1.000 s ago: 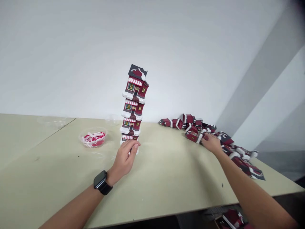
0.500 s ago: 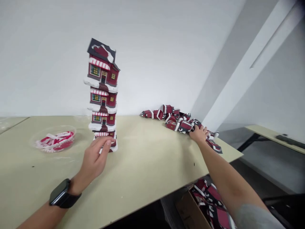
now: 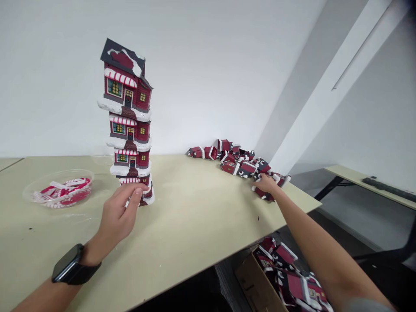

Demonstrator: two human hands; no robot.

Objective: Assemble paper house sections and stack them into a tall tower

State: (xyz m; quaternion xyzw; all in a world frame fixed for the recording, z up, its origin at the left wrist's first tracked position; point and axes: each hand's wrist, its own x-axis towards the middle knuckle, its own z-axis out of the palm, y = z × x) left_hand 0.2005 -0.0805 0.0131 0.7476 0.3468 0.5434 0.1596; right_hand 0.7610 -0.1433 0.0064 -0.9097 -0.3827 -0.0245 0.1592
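Note:
A tall stack of red miniature houses [image 3: 130, 130] with snowy white bases and dark roofs stands on the table, leaning slightly. My left hand [image 3: 121, 210], a black watch [image 3: 74, 265] on its wrist, is in front of the lowest house with thumb and forefinger pinched together. What lies between those fingertips, if anything, I cannot make out. Far to the right, my right hand [image 3: 268, 184] is closed over a miniature house [image 3: 264, 193] lying at the near side of a heap of similar houses [image 3: 229, 158]. Its fingertips are partly hidden.
A clear round tub [image 3: 27, 190] of red and white striped pieces sits on the table [image 3: 188, 234] at the left. Below the table's front edge, a cardboard box [image 3: 255, 279] holds more houses. Another table [image 3: 352, 177] stands beyond, at the right.
My right hand has drawn slightly nearer, and a house now shows beneath it, turned from how the pieces there lay. My left hand keeps its pinch by the stack. The view has shifted right.

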